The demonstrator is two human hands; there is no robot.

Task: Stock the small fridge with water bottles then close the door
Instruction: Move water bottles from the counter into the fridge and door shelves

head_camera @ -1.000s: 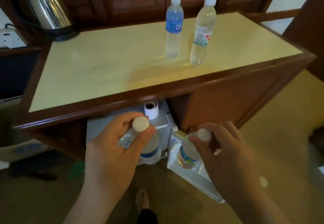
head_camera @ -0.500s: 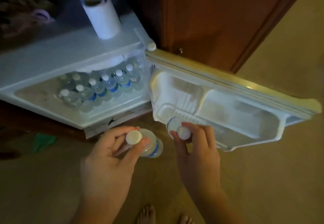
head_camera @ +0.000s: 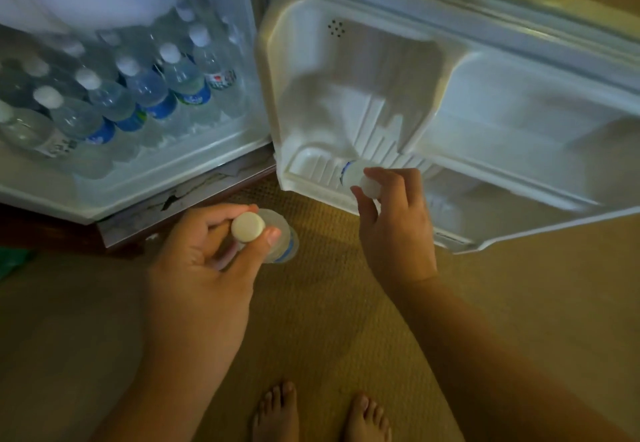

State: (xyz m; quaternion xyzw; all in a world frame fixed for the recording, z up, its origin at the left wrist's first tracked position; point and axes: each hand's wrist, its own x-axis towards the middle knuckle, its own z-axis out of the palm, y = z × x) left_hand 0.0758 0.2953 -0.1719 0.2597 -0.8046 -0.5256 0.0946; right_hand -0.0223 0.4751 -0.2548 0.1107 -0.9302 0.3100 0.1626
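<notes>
Down at floor level, the small fridge [head_camera: 166, 178] sits with its door [head_camera: 485, 102] swung wide open to the right. Inside the main compartment you can see a whole crowd of water bottles [head_camera: 138, 95] standing upright, clear plastic with white caps and mostly blue labels, one with a red and green label off to the right. It's a bit blurry in there so I can't count them.

The left hand [head_camera: 204, 268] pinches a bottle [head_camera: 277, 240] by its white cap between thumb and fingers, so you're looking straight down on the cap with the clear body and a bit of blue label peeking out underneath. It hangs over the tan floor mat [head_camera: 329, 320], just in front of the fridge's bottom edge.

The right hand [head_camera: 394, 227] pinches a second bottle [head_camera: 353, 173] by its cap too, and this one is down in the lower door shelf [head_camera: 311, 168], near the hinge side. Only the shoulder and a sliver of blue label show.

Two bare feet [head_camera: 322, 414] at the bottom edge.
</notes>
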